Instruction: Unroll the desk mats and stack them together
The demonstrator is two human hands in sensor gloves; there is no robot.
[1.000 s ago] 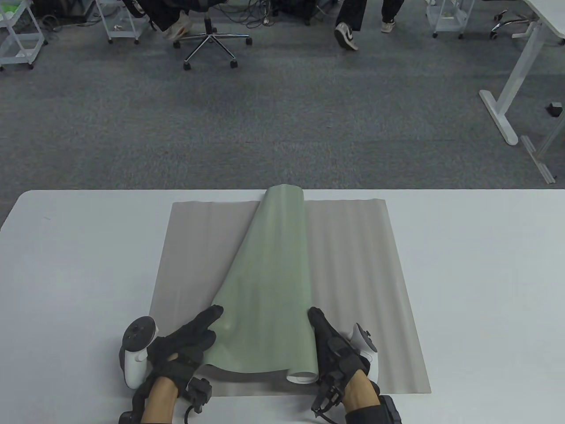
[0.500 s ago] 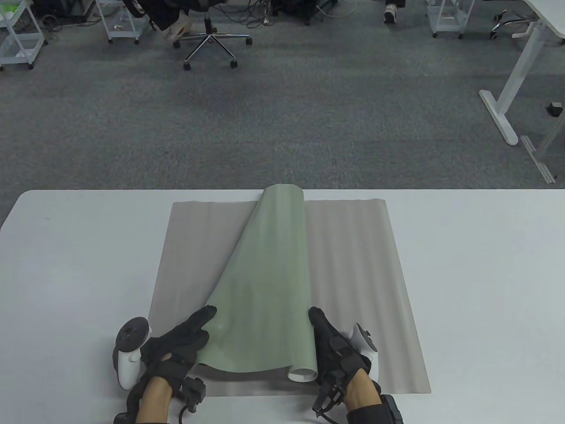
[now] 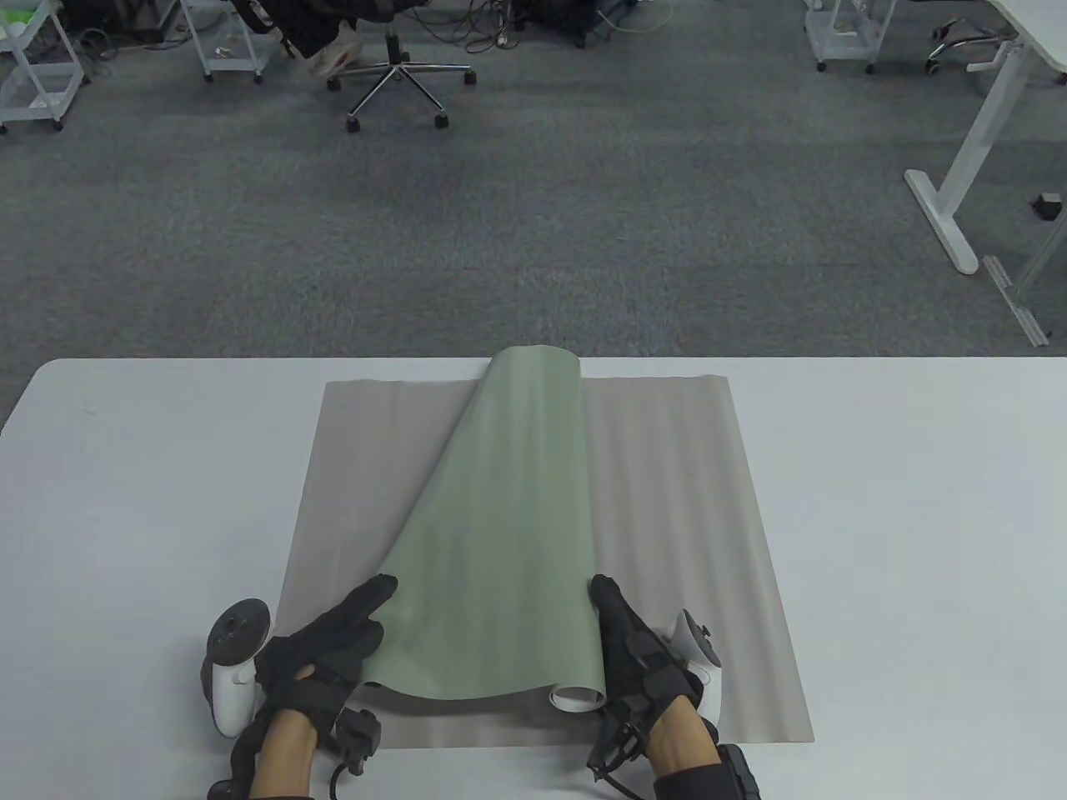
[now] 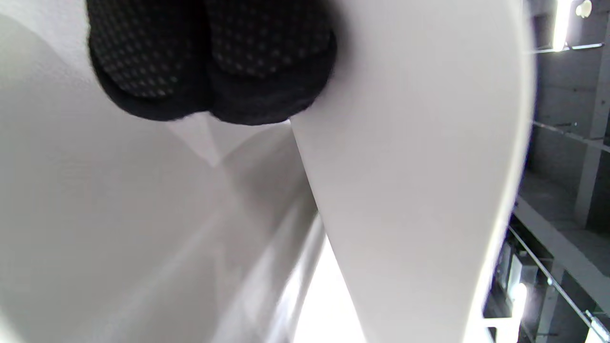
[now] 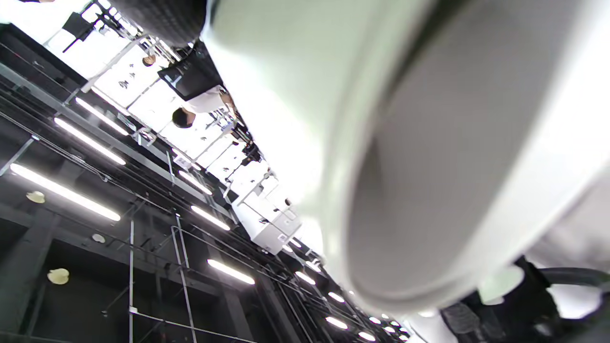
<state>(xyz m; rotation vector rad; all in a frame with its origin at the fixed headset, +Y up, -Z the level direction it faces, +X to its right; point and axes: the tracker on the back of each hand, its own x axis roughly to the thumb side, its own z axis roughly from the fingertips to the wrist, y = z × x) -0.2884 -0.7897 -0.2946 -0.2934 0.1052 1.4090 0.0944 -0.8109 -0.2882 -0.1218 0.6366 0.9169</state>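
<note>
A grey desk mat [image 3: 683, 533] lies flat on the white table [image 3: 917, 517]. On top of it a green desk mat [image 3: 500, 542] is partly unrolled, its near part spread wide and its far end still curled. My left hand [image 3: 333, 646] holds the green mat's near left corner, fingers on top. In the left wrist view the gloved fingertips [image 4: 209, 62] press on the mat's pale underside [image 4: 405, 166]. My right hand [image 3: 633, 658] rests against the right edge of the roll [image 3: 577, 698]. In the right wrist view the roll's open end [image 5: 429, 190] fills the frame.
The table's far edge [image 3: 533, 360] runs just behind the mats. Beyond it is grey carpet with an office chair [image 3: 400, 71] and a white desk leg [image 3: 950, 217]. Bare table surface lies on both sides of the grey mat.
My left hand has drawn the green mat's near left corner further left, widening the spread part. My right hand and the roll shifted slightly right.
</note>
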